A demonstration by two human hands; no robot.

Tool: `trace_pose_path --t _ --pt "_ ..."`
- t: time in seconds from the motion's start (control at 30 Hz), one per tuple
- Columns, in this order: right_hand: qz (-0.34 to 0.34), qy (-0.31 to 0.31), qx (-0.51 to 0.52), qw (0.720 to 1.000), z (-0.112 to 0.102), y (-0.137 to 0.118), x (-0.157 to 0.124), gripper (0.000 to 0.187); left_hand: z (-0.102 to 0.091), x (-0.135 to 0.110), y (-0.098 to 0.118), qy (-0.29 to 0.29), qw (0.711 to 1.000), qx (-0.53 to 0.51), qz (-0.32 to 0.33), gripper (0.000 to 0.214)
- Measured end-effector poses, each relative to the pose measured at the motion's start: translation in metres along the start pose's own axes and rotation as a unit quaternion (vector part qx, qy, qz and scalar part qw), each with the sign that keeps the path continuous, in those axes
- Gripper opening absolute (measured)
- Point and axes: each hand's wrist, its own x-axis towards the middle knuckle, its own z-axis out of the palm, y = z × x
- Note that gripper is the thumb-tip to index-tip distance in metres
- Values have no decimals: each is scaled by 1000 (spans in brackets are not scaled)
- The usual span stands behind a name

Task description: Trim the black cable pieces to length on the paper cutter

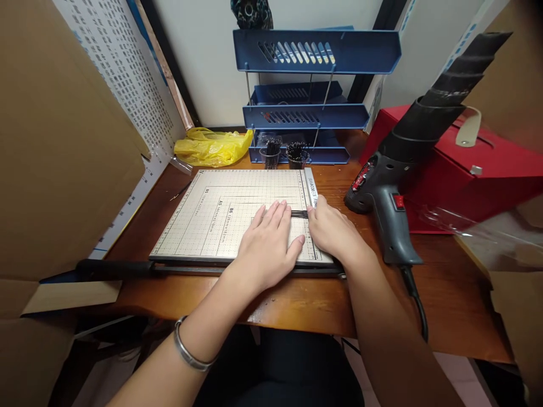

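A grey paper trimmer board [199,226] with a printed grid lies on the wooden desk [297,299]. My left hand [267,243] rests flat on the board, fingers stretched out and together, fingertips on a thin bundle of black strands [299,214]. My right hand [333,229] lies beside it at the board's right side, fingers curled over the other end of the strands next to the white ruler guide [311,189]. The trimmer's black blade arm [127,267] lies down along the near edge.
A black and grey heat gun [394,186] stands right of the board, its cord running off the desk. Behind it sits a red box [475,169]. At the back are a blue tiered tray [305,107], two cups of black pieces [284,155] and a yellow bag [212,147]. Cardboard [55,147] flanks the left.
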Motion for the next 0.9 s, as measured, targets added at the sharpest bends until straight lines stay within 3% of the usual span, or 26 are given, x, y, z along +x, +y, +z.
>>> trace_pose_path --t 0.17,0.37,0.9 --pt "7 -4 -14 1000 -3 -3 -4 37 5 -1 -1 2 1000 -1 -3 69" --pt "17 5 18 1000 -2 -7 -6 52 6 -2 -1 7 1000 -6 -1 68" --pt "30 -3 -4 1000 -3 -11 -6 45 4 -5 1 4 999 -25 -23 68"
